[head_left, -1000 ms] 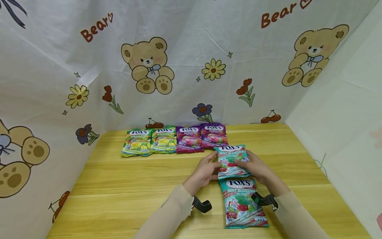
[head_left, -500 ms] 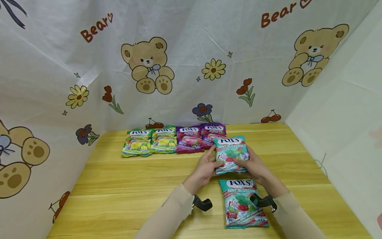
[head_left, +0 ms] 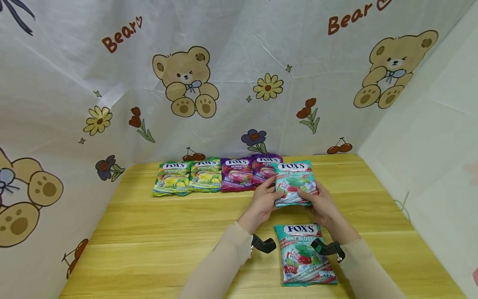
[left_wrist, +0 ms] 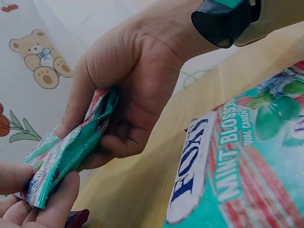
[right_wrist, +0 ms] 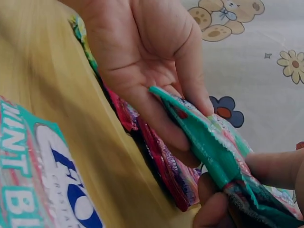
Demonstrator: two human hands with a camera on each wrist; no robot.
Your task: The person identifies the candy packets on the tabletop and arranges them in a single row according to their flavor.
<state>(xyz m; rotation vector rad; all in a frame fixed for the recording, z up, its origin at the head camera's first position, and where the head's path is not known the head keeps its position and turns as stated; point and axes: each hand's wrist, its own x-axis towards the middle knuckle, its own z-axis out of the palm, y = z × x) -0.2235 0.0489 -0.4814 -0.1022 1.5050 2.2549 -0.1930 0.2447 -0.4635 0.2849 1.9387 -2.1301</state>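
Between both hands a teal candy bag (head_left: 295, 182) marked Mint Blossom is held raised and tilted above the table. The left hand (head_left: 261, 201) grips its left side, thumb on the front and fingers behind. On the opposite side the right hand (head_left: 324, 203) pinches it the same way. In the left wrist view the bag's crimped bottom edge (left_wrist: 45, 183) shows between the two hands. A second teal Mint Blossom bag (head_left: 298, 257) lies flat on the table nearer the person, partly under the right wrist's camera.
Along the back of the wooden table (head_left: 168, 241) lie two green-yellow candy bags (head_left: 171, 178) and two purple Berries candy bags (head_left: 237, 175). The held bag overlaps the right purple one in the head view. A bear-printed cloth (head_left: 224, 124) hangs behind the table.
Both hands have lifted the held teal bag and carried it toward the back of the table, then slightly right. The bag lying in front has stayed put.
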